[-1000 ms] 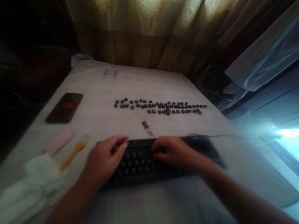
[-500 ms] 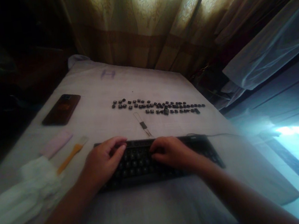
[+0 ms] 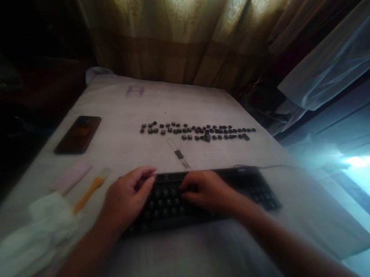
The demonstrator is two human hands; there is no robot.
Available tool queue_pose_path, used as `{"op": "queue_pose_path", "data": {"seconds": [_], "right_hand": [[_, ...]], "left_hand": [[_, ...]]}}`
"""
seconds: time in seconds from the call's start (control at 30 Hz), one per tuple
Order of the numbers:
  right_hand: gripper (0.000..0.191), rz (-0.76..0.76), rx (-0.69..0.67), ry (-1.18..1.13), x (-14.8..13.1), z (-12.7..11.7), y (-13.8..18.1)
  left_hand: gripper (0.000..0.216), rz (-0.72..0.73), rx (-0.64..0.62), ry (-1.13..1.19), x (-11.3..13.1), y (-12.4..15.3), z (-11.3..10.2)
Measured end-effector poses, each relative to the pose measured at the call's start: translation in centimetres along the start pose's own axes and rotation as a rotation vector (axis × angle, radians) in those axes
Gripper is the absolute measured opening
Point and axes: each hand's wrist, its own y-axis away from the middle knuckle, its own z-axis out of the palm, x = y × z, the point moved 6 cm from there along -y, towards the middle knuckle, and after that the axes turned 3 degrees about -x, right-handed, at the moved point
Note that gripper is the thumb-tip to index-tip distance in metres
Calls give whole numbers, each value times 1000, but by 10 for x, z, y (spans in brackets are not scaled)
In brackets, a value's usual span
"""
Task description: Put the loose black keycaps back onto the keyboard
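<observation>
A black keyboard point(image 3: 254, 188) lies on the white-covered surface in front of me. My left hand point(image 3: 127, 200) rests on its left end, fingers curved over the top edge and holding it. My right hand point(image 3: 206, 191) sits over the middle keys with its fingers curled down and pinched together; what is under the fingertips is hidden. A small wire keycap puller point(image 3: 179, 153) lies just beyond the keyboard. Further back, several loose black keycaps point(image 3: 201, 132) are laid out in a row.
A dark phone point(image 3: 78, 134) lies at the far left, with a pink strip point(image 3: 70, 177), an orange-handled brush point(image 3: 91, 190) and a crumpled white cloth point(image 3: 30, 238) nearer. The keyboard's cable point(image 3: 274, 166) runs right. Curtains hang behind; the surface drops off on the right.
My right hand has slid a little to the left along the keys. My left hand stays on the keyboard's left end.
</observation>
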Motion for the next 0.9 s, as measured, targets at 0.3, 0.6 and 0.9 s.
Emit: {"op": "queue_pose_path", "data": {"seconds": [0.3,0.6,0.9], "right_hand": [[17,82,-43,88,-5,-3,-6],[18,51,-79,266,-18,0,-10],[19,-14,113,75,2,-15,3]], "left_hand": [[34,30,13,-17,2,1,-1],[33,37,18,-37,2,1,-1],[36,40,42,-20,1,0,-4]]}}
